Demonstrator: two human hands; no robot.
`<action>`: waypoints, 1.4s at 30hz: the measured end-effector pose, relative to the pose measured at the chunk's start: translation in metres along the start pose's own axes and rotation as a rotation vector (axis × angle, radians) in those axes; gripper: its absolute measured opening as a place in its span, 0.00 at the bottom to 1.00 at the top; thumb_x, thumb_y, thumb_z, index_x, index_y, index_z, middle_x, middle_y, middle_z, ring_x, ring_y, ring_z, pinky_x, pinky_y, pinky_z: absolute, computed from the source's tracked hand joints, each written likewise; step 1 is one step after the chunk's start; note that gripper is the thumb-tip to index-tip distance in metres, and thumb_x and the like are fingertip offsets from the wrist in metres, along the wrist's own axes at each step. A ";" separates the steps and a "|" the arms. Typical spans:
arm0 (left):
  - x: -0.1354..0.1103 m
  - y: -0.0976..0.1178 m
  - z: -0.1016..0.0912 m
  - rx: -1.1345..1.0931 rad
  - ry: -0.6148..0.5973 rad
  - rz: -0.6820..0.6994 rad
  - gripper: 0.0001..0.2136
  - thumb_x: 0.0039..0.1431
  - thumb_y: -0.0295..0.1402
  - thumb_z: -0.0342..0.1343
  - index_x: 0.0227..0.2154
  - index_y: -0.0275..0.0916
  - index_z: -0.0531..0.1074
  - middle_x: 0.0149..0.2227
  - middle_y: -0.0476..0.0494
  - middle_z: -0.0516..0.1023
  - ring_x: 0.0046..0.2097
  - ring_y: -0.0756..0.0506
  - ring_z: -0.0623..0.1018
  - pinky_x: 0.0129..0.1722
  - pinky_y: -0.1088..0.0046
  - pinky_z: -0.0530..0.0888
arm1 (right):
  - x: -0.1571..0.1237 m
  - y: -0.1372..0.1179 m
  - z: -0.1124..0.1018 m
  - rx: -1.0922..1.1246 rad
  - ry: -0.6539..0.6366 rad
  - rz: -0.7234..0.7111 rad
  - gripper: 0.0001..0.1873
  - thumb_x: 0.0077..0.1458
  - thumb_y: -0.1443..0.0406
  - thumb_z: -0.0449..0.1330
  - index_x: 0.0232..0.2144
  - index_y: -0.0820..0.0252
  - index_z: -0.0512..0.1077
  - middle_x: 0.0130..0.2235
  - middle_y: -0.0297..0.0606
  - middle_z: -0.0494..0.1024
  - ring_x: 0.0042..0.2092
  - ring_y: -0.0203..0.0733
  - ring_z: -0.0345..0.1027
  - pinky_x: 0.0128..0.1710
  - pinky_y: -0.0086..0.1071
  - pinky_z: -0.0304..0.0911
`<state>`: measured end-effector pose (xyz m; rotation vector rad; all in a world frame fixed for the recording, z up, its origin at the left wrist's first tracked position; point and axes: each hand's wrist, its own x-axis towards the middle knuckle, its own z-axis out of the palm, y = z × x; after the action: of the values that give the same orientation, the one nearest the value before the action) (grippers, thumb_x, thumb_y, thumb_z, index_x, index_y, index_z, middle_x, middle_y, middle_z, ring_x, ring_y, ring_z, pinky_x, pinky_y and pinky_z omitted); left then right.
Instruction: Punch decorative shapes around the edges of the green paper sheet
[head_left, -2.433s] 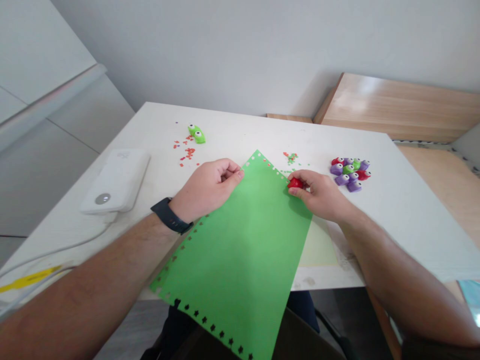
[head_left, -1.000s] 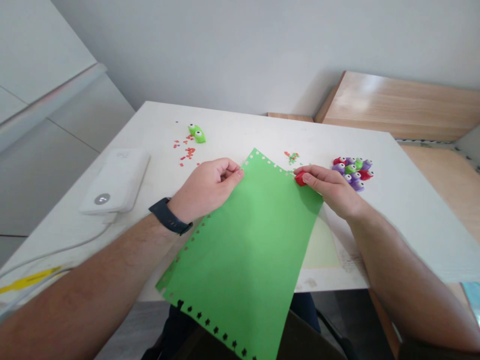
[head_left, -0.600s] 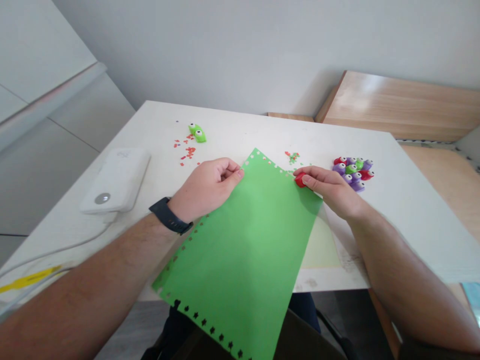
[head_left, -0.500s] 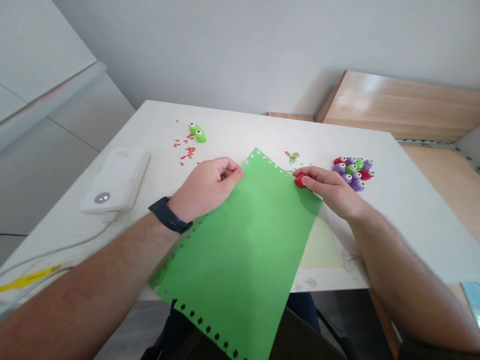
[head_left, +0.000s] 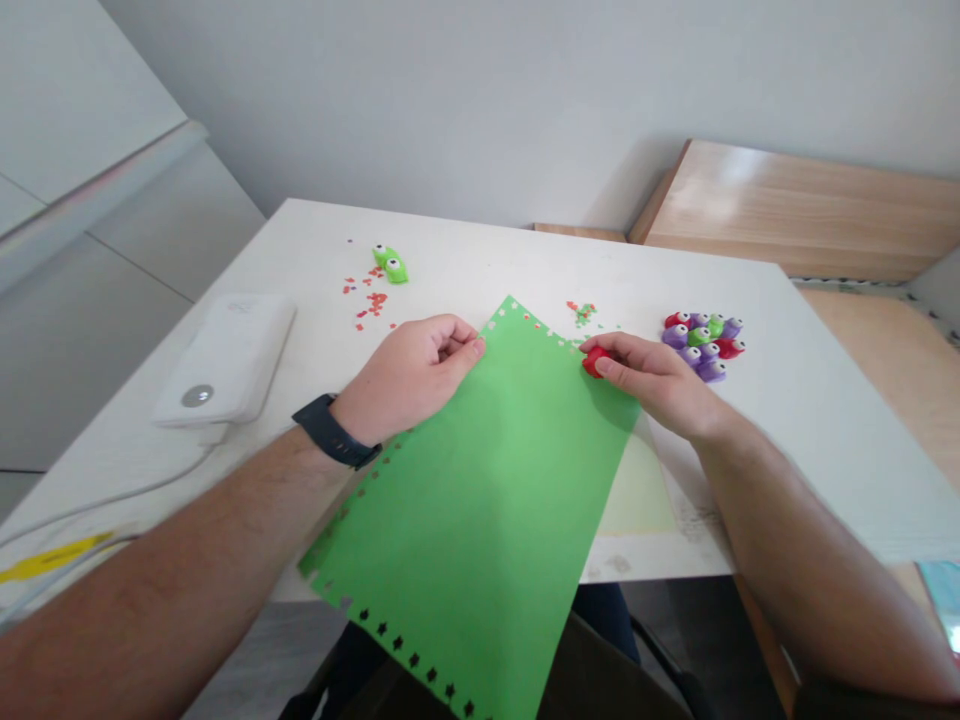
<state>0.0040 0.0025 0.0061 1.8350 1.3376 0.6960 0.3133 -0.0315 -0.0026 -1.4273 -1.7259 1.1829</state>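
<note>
Since the earliest frame, my right hand (head_left: 645,375) has moved slightly along the paper's far-right edge, away from its far corner. Its fingers are closed around a red craft punch (head_left: 596,362), at the edge about 1:30 from the sheet's middle. My left hand (head_left: 412,370) pinches the far-left edge, fingertips at 12. Between them the green paper sheet (head_left: 487,470) slants across the white table (head_left: 457,250), star holes along its borders, its near end hanging over. Green and red cutouts (head_left: 583,314) lie at 1 o'clock; a cluster of purple, red and green eyeball-topped punches (head_left: 703,345) at 2; two green ones (head_left: 391,264) at 11; a white power bank (head_left: 232,350) at 10.
</note>
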 end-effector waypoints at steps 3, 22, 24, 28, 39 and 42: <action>0.000 -0.001 0.000 0.005 -0.003 -0.009 0.15 0.66 0.47 0.58 0.38 0.40 0.78 0.33 0.47 0.83 0.31 0.46 0.76 0.32 0.69 0.69 | 0.000 0.000 -0.001 0.008 0.018 0.005 0.19 0.65 0.51 0.62 0.50 0.56 0.77 0.41 0.37 0.79 0.41 0.44 0.68 0.41 0.37 0.62; 0.000 0.001 0.001 0.024 -0.022 0.004 0.15 0.66 0.47 0.57 0.38 0.39 0.78 0.33 0.46 0.83 0.32 0.45 0.76 0.33 0.69 0.69 | -0.001 -0.005 0.003 0.014 -0.015 0.003 0.19 0.65 0.51 0.62 0.49 0.56 0.77 0.40 0.37 0.78 0.39 0.43 0.67 0.40 0.38 0.61; 0.000 0.001 0.001 0.020 -0.019 0.004 0.15 0.66 0.46 0.57 0.38 0.39 0.78 0.34 0.46 0.83 0.32 0.45 0.77 0.33 0.69 0.69 | -0.001 -0.005 0.003 0.013 -0.006 0.001 0.19 0.65 0.51 0.62 0.49 0.56 0.77 0.40 0.37 0.78 0.39 0.43 0.67 0.40 0.37 0.61; 0.000 0.000 0.001 0.022 -0.020 0.004 0.15 0.66 0.47 0.56 0.38 0.40 0.78 0.34 0.45 0.83 0.33 0.44 0.77 0.33 0.68 0.70 | 0.000 -0.003 0.002 0.005 0.024 0.015 0.20 0.64 0.50 0.62 0.50 0.56 0.77 0.41 0.37 0.79 0.40 0.44 0.68 0.40 0.37 0.62; 0.001 -0.001 0.001 0.028 -0.020 0.015 0.16 0.66 0.49 0.55 0.39 0.41 0.78 0.35 0.45 0.83 0.33 0.44 0.77 0.33 0.68 0.69 | 0.001 -0.002 0.002 0.005 0.056 0.015 0.20 0.64 0.49 0.62 0.49 0.54 0.78 0.43 0.37 0.80 0.42 0.45 0.70 0.41 0.38 0.62; 0.001 -0.001 0.002 0.024 -0.026 0.007 0.16 0.66 0.48 0.55 0.38 0.40 0.78 0.34 0.45 0.83 0.32 0.44 0.77 0.33 0.69 0.69 | 0.001 -0.002 0.004 -0.014 0.053 0.010 0.21 0.64 0.49 0.62 0.50 0.54 0.78 0.41 0.36 0.80 0.40 0.43 0.69 0.40 0.37 0.62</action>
<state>0.0052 0.0029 0.0040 1.8628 1.3283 0.6598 0.3089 -0.0318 -0.0028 -1.4642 -1.6955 1.1302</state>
